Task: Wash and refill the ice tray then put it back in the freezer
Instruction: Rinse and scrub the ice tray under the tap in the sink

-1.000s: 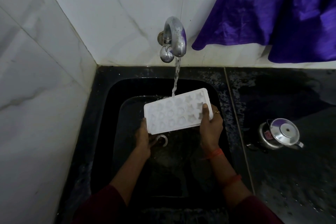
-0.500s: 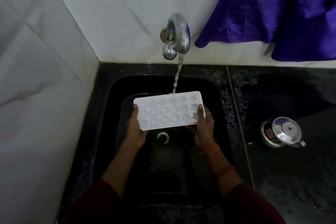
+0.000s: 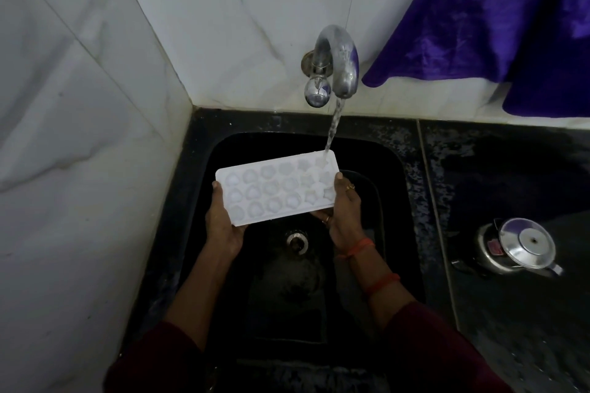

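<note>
Item: white ice tray [image 3: 277, 188], cavities up, over the black sink [image 3: 391, 220]. I see my left hand [image 3: 223, 226] gripping its 9 o'clock end and my right hand [image 3: 343, 217] gripping its 3 o'clock end. Water from the tap [image 3: 338, 64] lands on the tray's 1 o'clock corner.

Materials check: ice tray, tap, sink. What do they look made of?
Ice tray: probably plastic, matt white, with moulded star and round cells. Tap: metal, chrome-like, bright reflections with dull patches. Sink: black with a wet sheen on its walls; stone or composite, cannot tell which.
</note>
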`<state>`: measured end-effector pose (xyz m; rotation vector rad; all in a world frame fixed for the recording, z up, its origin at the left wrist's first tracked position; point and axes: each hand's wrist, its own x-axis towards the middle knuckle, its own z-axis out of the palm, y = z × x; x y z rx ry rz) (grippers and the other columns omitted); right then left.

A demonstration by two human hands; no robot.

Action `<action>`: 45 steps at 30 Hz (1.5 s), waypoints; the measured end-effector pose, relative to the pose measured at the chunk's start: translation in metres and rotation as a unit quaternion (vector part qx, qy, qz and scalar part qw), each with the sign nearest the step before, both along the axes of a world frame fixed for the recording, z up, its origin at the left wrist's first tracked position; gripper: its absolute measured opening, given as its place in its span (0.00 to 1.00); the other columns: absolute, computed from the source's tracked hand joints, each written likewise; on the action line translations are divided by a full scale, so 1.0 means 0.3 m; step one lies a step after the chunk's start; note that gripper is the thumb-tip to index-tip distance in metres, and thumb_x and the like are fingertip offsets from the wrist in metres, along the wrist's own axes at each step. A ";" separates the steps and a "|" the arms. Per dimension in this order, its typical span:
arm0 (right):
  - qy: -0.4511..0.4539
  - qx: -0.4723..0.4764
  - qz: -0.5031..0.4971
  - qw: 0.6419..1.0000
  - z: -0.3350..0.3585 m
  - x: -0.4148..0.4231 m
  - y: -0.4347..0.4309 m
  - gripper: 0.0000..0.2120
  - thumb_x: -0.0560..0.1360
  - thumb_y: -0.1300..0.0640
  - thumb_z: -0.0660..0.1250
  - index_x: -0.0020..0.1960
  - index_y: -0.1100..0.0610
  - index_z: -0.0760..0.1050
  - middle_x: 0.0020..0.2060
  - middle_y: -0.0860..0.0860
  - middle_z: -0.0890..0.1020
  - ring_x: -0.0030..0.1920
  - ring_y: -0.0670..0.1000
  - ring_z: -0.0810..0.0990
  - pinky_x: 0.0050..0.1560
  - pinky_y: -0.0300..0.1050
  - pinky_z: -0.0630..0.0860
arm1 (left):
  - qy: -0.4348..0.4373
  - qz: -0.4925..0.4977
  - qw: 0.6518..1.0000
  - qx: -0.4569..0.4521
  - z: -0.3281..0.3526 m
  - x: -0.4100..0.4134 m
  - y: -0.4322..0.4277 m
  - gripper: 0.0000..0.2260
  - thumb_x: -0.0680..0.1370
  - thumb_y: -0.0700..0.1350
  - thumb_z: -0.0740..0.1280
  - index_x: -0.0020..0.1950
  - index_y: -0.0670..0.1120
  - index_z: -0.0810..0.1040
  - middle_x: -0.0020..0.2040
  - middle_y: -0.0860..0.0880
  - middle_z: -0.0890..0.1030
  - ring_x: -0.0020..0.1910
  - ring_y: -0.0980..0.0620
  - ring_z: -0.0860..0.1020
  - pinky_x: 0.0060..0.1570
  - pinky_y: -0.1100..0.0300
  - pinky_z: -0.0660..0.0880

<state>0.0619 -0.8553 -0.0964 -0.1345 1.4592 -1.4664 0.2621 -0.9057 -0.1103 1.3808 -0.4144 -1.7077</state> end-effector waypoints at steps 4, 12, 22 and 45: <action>-0.010 -0.012 0.004 1.000 0.024 -0.025 -0.048 0.20 0.80 0.43 0.64 0.64 0.56 0.78 0.57 0.57 0.84 0.57 0.60 0.83 0.51 0.63 0.82 | 0.015 0.002 1.000 -0.002 0.043 -0.036 -0.041 0.24 0.83 0.64 0.57 0.65 0.49 0.80 0.57 0.47 0.86 0.55 0.45 0.85 0.49 0.50 0.82; -0.001 -0.012 -0.038 0.999 0.085 -0.140 -0.058 0.13 0.82 0.47 0.62 0.58 0.53 0.79 0.56 0.53 0.84 0.53 0.54 0.83 0.46 0.54 0.83 | 0.034 -0.026 0.999 0.002 0.081 -0.168 -0.091 0.25 0.83 0.64 0.57 0.66 0.48 0.80 0.59 0.45 0.86 0.56 0.43 0.85 0.54 0.46 0.82; 0.011 0.002 -0.104 0.995 0.075 -0.269 0.098 0.19 0.82 0.46 0.61 0.65 0.57 0.77 0.59 0.55 0.83 0.57 0.57 0.83 0.38 0.49 0.82 | 0.060 -0.065 0.995 0.038 0.053 -0.340 -0.055 0.23 0.84 0.60 0.59 0.66 0.44 0.80 0.59 0.42 0.85 0.57 0.40 0.84 0.51 0.46 0.83; 0.357 0.085 -0.046 0.929 0.089 -0.379 0.263 0.12 0.82 0.50 0.64 0.61 0.54 0.78 0.56 0.49 0.82 0.59 0.50 0.80 0.62 0.48 0.75 | -0.026 -0.096 0.993 0.070 -0.020 -0.370 0.036 0.27 0.76 0.66 0.69 0.63 0.46 0.83 0.55 0.44 0.87 0.52 0.42 0.86 0.49 0.46 0.84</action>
